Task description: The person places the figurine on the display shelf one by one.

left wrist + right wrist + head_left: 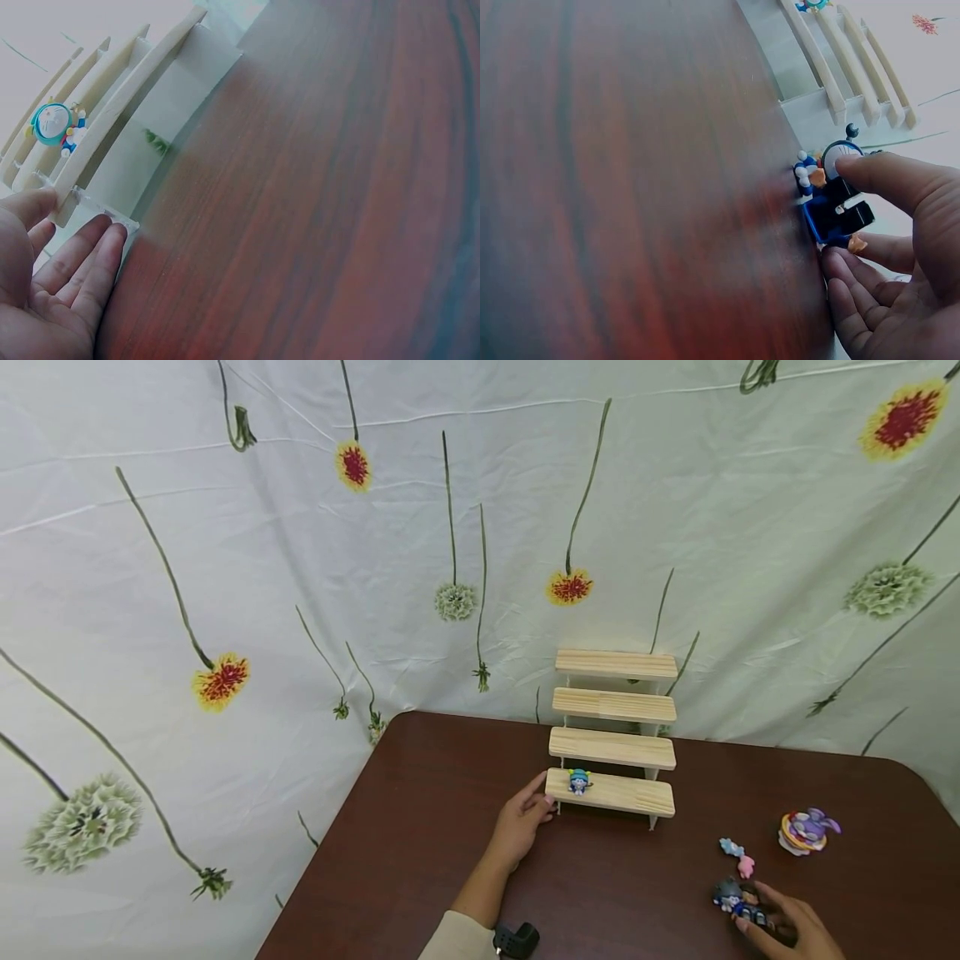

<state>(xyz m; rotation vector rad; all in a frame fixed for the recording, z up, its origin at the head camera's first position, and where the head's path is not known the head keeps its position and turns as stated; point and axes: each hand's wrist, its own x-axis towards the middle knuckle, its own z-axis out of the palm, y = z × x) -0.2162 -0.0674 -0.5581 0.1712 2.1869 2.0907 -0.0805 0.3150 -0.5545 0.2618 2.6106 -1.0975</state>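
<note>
A four-tier wooden step shelf (611, 789) with clear side supports stands at the back of the table. A small figurine in a teal hat (578, 782) sits on its lowest step, toward the left end. My left hand (519, 822) touches that step's left end, its fingers mostly straight beside the clear support in the left wrist view. At the lower right, my right hand (798, 927) holds a dark-haired figurine in blue and black (750, 910) between thumb and fingers. Right against it is a grey-hatted figurine with a white face (726, 893). Fingers partly cover the held one.
A light blue piece (731, 847) and a pink figurine (746, 867) lie just beyond the right hand. Farther right is a purple long-eared figurine on a round, colourful base (804, 831). Behind the dark brown table (435, 793) hangs a flower-printed cloth (405, 543).
</note>
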